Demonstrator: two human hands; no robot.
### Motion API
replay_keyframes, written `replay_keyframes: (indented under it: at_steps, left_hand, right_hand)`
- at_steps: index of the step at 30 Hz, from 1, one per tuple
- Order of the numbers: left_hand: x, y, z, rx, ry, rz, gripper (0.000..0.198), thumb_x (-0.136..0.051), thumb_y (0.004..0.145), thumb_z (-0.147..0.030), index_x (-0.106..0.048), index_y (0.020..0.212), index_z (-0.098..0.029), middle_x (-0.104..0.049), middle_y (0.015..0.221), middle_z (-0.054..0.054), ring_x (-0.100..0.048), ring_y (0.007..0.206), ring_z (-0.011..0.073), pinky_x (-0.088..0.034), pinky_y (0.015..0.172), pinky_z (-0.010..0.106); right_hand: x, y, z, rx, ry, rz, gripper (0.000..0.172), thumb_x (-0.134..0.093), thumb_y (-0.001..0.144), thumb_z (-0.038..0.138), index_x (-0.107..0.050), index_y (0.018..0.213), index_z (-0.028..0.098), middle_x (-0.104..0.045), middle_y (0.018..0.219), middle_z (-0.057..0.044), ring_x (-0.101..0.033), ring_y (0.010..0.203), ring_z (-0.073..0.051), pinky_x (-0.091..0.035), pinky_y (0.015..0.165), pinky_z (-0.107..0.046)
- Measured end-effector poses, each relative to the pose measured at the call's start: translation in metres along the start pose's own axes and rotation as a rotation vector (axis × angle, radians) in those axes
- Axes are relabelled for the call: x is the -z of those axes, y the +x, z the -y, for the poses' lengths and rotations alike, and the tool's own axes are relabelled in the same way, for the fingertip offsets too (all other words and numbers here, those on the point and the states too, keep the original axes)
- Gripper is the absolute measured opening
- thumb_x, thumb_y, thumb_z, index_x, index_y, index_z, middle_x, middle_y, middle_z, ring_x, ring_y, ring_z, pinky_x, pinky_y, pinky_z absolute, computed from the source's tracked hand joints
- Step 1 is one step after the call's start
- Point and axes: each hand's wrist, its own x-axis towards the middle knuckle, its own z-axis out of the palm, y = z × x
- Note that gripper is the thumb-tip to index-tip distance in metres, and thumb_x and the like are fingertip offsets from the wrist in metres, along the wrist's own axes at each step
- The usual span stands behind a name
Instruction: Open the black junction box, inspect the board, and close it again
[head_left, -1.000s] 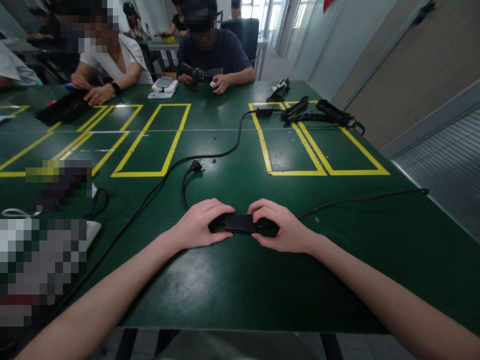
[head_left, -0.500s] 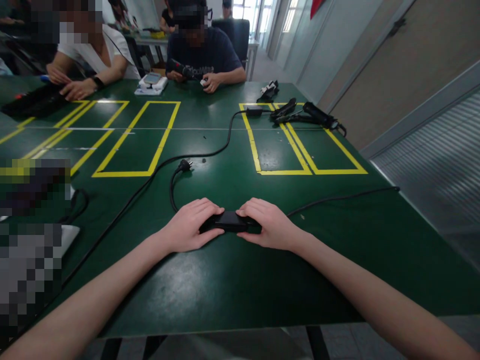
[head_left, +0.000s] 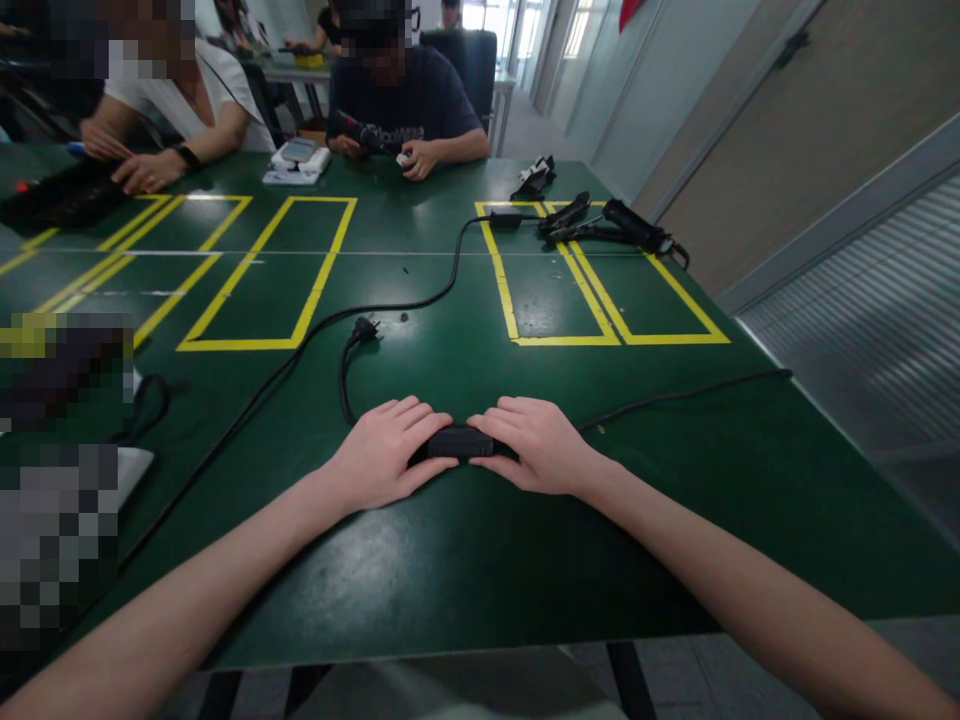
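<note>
A small black box, like a power adapter, lies between my two hands at the middle of the green table. My left hand grips its left end, thumb on the near side and fingers over the far side. Its right end is held the same way by my right hand. A black cord with a plug curves out beyond my left hand. Another black cord runs from beside my right hand toward the table's right edge. The box's ends are hidden by my fingers.
A long black cable crosses the table to a second adapter and a black device. Yellow tape rectangles mark the surface. Two people sit across the table, their hands on objects. Blurred items lie at the left.
The black box has tilted slightly between my hands, and its near side shows more. The whole view has shifted a little; both hands keep their hold.
</note>
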Motion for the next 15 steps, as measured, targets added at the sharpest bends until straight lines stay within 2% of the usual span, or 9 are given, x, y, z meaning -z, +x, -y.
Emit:
replay_keyframes:
  at_steps: [4, 7, 9, 11, 12, 15]
  left_hand:
    - [-0.003, 0.000, -0.003, 0.022, -0.012, -0.012, 0.047, -0.040, 0.111, -0.052, -0.065, 0.125, -0.014, -0.075, 0.107, 0.012, -0.069, 0.097, 0.0262, -0.055, 0.088, 0.040]
    - [-0.003, 0.001, -0.006, 0.056, -0.083, -0.013, 0.046, -0.045, 0.109, -0.054, -0.066, 0.124, -0.016, -0.075, 0.107, 0.012, -0.070, 0.097, 0.0262, -0.055, 0.087, 0.038]
    - [0.001, 0.002, -0.010, 0.156, -0.201, 0.005, 0.044, -0.045, 0.108, -0.055, -0.066, 0.121, -0.018, -0.075, 0.106, 0.009, -0.070, 0.094, 0.0240, -0.055, 0.083, 0.036]
    - [0.008, 0.006, -0.015, 0.331, -0.349, 0.053, 0.044, -0.037, 0.110, -0.052, -0.067, 0.110, -0.021, -0.075, 0.099, 0.004, -0.069, 0.087, 0.0201, -0.053, 0.077, 0.032]
    - [0.012, 0.007, -0.017, 0.404, -0.398, 0.096, 0.048, -0.033, 0.111, -0.053, -0.068, 0.102, -0.021, -0.075, 0.093, 0.002, -0.069, 0.083, 0.0191, -0.052, 0.074, 0.030]
    - [0.019, 0.011, -0.020, 0.496, -0.497, 0.245, 0.056, -0.040, 0.106, -0.064, -0.067, 0.085, -0.020, -0.070, 0.076, -0.001, -0.064, 0.071, 0.0177, -0.046, 0.065, 0.027]
  right_hand:
    - [0.001, 0.000, 0.000, -0.013, 0.001, -0.014, 0.037, -0.052, 0.108, 0.047, -0.066, 0.118, 0.015, -0.074, 0.100, -0.012, -0.065, 0.087, -0.024, -0.051, 0.073, -0.036]
    - [0.002, 0.000, 0.002, -0.003, 0.033, -0.037, 0.036, -0.052, 0.108, 0.044, -0.066, 0.122, 0.014, -0.076, 0.110, -0.013, -0.068, 0.093, -0.025, -0.055, 0.079, -0.037]
    - [0.002, -0.002, 0.004, 0.032, 0.005, -0.037, 0.035, -0.047, 0.110, 0.039, -0.066, 0.125, 0.015, -0.077, 0.112, -0.013, -0.069, 0.093, -0.024, -0.056, 0.079, -0.037]
    - [0.002, -0.004, 0.006, 0.075, -0.054, -0.032, 0.037, -0.040, 0.111, 0.034, -0.067, 0.130, 0.016, -0.077, 0.117, -0.014, -0.070, 0.093, -0.024, -0.055, 0.078, -0.037]
    - [0.003, -0.005, 0.006, 0.087, -0.082, -0.034, 0.039, -0.038, 0.111, 0.031, -0.067, 0.132, 0.018, -0.076, 0.121, -0.014, -0.070, 0.093, -0.023, -0.055, 0.077, -0.037]
    - [0.005, -0.007, 0.008, 0.078, -0.115, -0.062, 0.039, -0.037, 0.110, 0.026, -0.067, 0.135, 0.022, -0.076, 0.125, -0.012, -0.070, 0.090, -0.021, -0.053, 0.074, -0.035]
